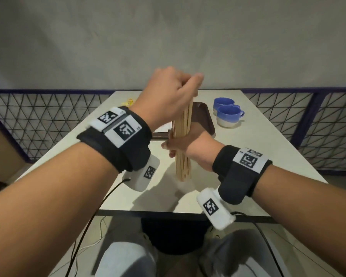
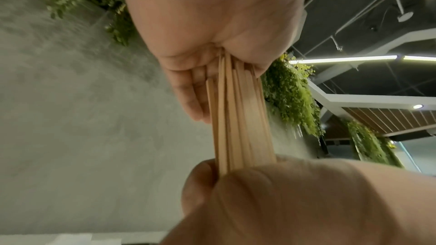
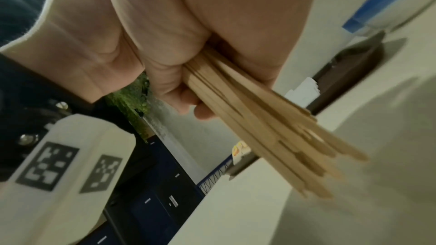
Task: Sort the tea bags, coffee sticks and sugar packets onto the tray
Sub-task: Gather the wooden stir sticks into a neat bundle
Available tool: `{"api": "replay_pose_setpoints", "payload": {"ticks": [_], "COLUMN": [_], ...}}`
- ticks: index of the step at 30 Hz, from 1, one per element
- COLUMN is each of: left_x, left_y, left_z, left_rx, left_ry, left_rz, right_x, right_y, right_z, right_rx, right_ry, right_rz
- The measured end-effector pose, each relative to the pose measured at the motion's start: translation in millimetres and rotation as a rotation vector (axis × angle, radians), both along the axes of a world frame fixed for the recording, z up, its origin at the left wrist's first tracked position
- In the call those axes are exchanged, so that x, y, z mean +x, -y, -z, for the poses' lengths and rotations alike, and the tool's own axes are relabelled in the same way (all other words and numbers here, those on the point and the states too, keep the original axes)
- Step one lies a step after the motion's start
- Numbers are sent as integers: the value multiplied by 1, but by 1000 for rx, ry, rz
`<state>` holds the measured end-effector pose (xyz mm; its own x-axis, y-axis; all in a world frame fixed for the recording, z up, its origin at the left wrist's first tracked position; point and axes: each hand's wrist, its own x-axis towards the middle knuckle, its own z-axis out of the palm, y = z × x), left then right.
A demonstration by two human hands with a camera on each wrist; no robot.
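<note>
Yellow packets: a few small yellow paper packets [image 1: 129,101] lie on the far left of the white tabletop [image 1: 268,148], partly hidden behind your left wrist.
Left hand: your left hand [image 1: 169,94] is raised above the tabletop, its fingers [image 2: 188,96] curled round the top end of the bundle of thin flat wooden coffee sticks [image 1: 183,140].
Sticks: you hold the bundle upright over the near middle of the tabletop, its lower ends fanned out unevenly below your right fist.
Tray: the dark brown rectangular plastic tray [image 1: 208,118] sits behind the bundle; your hands cover most of it, and white paper packets [image 3: 304,90] lie in it.
Right hand: your right hand [image 1: 185,143] grips the bundle's middle, fingers [image 3: 188,98] wrapped tightly round it.
Cups: two blue-and-white ceramic cups [image 1: 227,112] stand right of the tray, touching each other; their insides are not visible.
</note>
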<state>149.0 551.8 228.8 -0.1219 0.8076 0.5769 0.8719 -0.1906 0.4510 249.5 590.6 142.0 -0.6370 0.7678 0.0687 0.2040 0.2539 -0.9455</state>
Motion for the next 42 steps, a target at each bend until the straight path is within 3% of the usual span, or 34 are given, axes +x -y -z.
{"api": "replay_pose_setpoints", "payload": {"ticks": [4, 8, 10, 13, 17, 23, 26, 28, 31, 36, 40, 42], "left_x": [-9, 1, 3, 1, 5, 2, 2, 4, 11, 28, 30, 36], "left_y": [7, 11, 11, 13, 21, 30, 28, 28, 28, 28, 27, 26], "left_z": [-18, 10, 23, 20, 14, 34, 27, 24, 28, 48, 38, 37], "left_rx": [156, -203, -244, -173, 54, -145, -156, -43, 107, 16, 53, 57], "left_ry": [75, -101, -174, -153, -91, -217, -346, -350, 8, 376, 801, 907], "left_rz": [34, 37, 40, 62, 142, 205, 233, 249, 217, 241, 308, 334], "right_x": [0, 3, 3, 2, 2, 9, 12, 14, 17, 21, 30, 33], "right_y": [3, 15, 18, 17, 14, 21, 19, 20, 23, 28, 24, 22], "right_z": [-8, 16, 19, 11, 3, 38, 31, 24, 23, 41, 28, 25], "right_rx": [14, -51, -59, -48, -19, -66, -108, -105, -99, -129, -164, -159], "right_ry": [-84, -58, -83, -138, -218, 5, -43, -82, -124, -35, -39, -47], "right_rz": [-56, -105, -113, -83, -75, -109, -152, -153, -115, -99, -151, -141]}}
